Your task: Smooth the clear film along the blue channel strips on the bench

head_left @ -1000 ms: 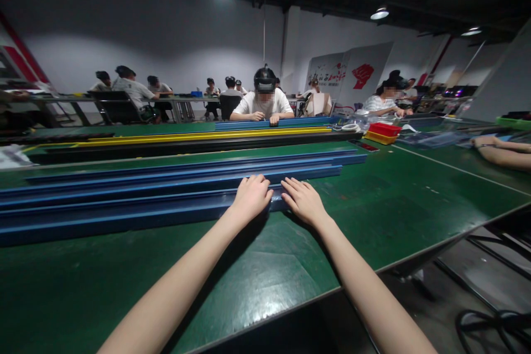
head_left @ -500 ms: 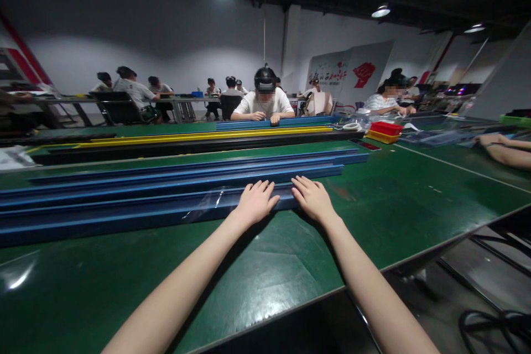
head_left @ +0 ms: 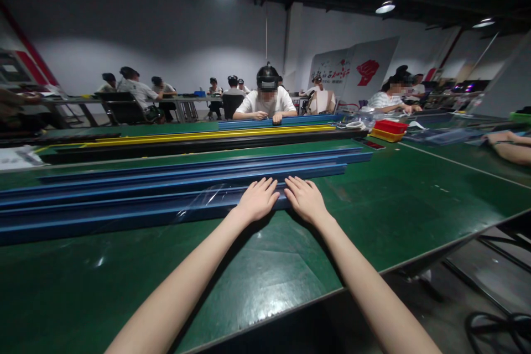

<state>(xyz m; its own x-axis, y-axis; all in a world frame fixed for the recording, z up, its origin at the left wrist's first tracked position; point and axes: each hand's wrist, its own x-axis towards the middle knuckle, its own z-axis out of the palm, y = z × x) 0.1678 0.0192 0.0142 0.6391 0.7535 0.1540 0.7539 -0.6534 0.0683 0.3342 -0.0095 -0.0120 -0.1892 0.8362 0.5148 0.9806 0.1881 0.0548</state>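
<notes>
Where a long blue strip [head_left: 103, 218] lies on a green bench [head_left: 415, 204], its right end is covered by two bare hands, placed side by side with a narrow gap between them. In that gap a short piece of the strip can be seen; from the left fingers it is stretched away to the left edge of the view. By the left hand [head_left: 259, 200] and the right hand [head_left: 306, 199] the strip is touched from above, with fingers laid out nearly straight and pointing forward; whether anything is gripped under them cannot be told. Clear film [head_left: 203, 203], marked by bright creases, is spread over the strip just left of the left fingers. Just beyond the fingertips, more blue strips [head_left: 307, 171] are laid in rows. Farther past them, a black strip [head_left: 166, 150] is lined by a yellow strip [head_left: 232, 133]. Ahead and to the right of the right fingers, a red tray [head_left: 390, 126] is set on a yellow tray [head_left: 384, 135], near a dark, flat object [head_left: 373, 144]. Straight ahead of the fingers, well apart, the far side of the bench is occupied by a co-worker [head_left: 265, 102] in a white top and dark headgear.
</notes>
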